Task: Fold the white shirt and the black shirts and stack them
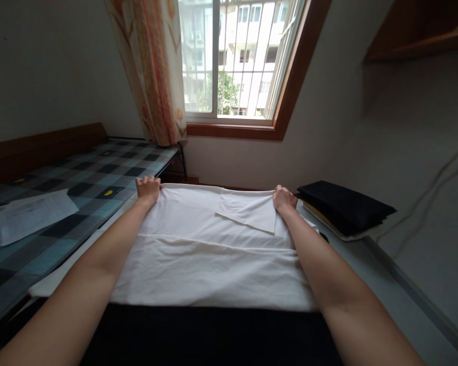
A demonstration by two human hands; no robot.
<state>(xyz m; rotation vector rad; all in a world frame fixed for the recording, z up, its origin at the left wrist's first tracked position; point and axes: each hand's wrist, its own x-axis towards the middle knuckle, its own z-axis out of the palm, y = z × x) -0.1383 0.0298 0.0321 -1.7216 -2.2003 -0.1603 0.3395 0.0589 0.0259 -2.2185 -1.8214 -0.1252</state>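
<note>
White cloth (213,269), partly folded, creased

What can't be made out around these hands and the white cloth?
All in the head view:
Fingertips of the left hand and right hand: curled out of sight against the white cloth.
Writing on the papers: too small, blurred.
Papers' left end, upper shelf: cut off by picture edges.

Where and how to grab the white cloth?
I'd pinch the white cloth by its far edge near both ends, from the outer sides, where the left hand and right hand hold it. It lies wide, that edge nearly straight, so two spread grips should keep it even.
</note>
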